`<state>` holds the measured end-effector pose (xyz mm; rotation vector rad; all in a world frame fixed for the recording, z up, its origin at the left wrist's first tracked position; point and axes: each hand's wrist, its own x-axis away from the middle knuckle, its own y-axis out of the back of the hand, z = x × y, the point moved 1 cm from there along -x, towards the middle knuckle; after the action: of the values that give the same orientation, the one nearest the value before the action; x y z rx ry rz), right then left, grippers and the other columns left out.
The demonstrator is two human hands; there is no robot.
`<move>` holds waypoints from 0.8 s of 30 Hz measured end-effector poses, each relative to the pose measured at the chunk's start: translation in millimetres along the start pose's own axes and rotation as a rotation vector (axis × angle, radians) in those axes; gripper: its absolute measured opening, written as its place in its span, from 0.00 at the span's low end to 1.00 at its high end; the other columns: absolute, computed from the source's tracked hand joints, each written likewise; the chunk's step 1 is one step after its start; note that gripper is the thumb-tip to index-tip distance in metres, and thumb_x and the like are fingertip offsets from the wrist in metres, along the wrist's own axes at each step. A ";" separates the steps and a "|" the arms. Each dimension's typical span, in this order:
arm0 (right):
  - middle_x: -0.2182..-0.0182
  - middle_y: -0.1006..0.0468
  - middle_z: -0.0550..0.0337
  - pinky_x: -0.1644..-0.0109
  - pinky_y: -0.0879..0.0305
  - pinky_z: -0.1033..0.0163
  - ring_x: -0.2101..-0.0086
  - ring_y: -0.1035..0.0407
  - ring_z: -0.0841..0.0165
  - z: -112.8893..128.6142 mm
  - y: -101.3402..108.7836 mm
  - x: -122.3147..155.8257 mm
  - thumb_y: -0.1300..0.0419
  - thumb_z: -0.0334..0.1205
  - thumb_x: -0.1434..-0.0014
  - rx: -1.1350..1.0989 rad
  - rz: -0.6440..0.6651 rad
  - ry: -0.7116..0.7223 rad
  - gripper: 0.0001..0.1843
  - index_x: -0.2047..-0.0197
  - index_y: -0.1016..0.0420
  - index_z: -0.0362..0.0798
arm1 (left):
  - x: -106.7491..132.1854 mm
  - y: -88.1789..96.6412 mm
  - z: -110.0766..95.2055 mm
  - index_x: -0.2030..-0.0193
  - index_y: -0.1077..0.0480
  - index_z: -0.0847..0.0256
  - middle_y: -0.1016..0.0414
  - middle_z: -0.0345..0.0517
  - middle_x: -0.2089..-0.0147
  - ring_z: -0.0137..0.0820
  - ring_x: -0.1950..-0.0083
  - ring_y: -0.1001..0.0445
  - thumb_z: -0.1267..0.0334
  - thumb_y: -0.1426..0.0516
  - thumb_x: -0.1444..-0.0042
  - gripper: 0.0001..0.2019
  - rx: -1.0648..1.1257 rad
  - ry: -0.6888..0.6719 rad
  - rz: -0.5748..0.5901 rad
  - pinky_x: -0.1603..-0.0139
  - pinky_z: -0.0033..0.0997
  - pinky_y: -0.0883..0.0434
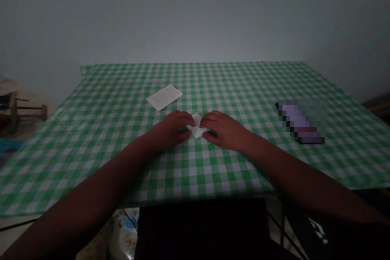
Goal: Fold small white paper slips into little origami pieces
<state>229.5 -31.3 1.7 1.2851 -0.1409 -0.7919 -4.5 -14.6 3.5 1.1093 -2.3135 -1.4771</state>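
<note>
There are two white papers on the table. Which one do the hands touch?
The small folded paper, pinched between the left hand and the right hand. The other paper lies flat, farther away, untouched.

Pixelated slab [300, 122]; paper [197, 125] partly covered.

Small white paper slip [198, 126] — printed lines on face, folded and creased, tilted; lies mid-table on green-checked tablecloth [231, 85] — pinched between left hand [173, 128] and right hand [224, 130].
</note>
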 end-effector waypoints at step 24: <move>0.59 0.20 0.51 0.47 0.32 0.51 0.56 0.28 0.59 -7.3 0.7 -1.0 0.46 0.37 0.32 -0.084 -0.114 -0.062 0.09 0.56 0.24 0.48 | -1.1 -0.6 -1.3 0.43 0.31 0.60 0.29 0.55 0.43 0.43 0.39 0.31 0.61 0.39 0.41 0.20 -0.045 -0.011 -0.126 0.35 0.49 0.34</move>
<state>232.8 -24.9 0.4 1.1979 -0.0843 -0.9264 -2.8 -14.9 3.9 1.2579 -2.2434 -1.5742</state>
